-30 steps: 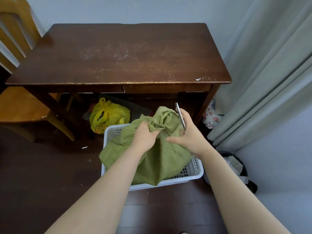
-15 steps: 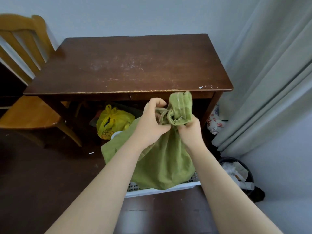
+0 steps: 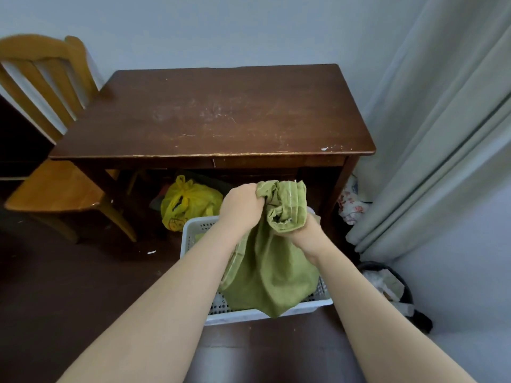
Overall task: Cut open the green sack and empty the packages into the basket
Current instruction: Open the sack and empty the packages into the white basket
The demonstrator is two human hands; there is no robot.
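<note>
The green sack [image 3: 272, 275] hangs above the white perforated basket [image 3: 193, 230] on the floor, its lower end down inside the basket. Its bunched top is rolled over at the upper end. My left hand [image 3: 242, 207] grips the gathered cloth on the left side of that top. My right hand [image 3: 308, 234] holds the sack just under the rolled end on the right. No blade shows in either hand. Whatever is inside the sack and the basket is hidden by the cloth.
A dark wooden table [image 3: 218, 117] stands right behind the basket, a yellow plastic bag [image 3: 188, 203] under it. A wooden chair [image 3: 49, 172] is at the left, a grey curtain [image 3: 442, 134] at the right, a black bin [image 3: 390, 286] with rubbish beside the basket.
Both hands lifted the sack from lying slumped in the basket up to hanging by its top. The metal blade seen in my right hand a second ago is out of sight.
</note>
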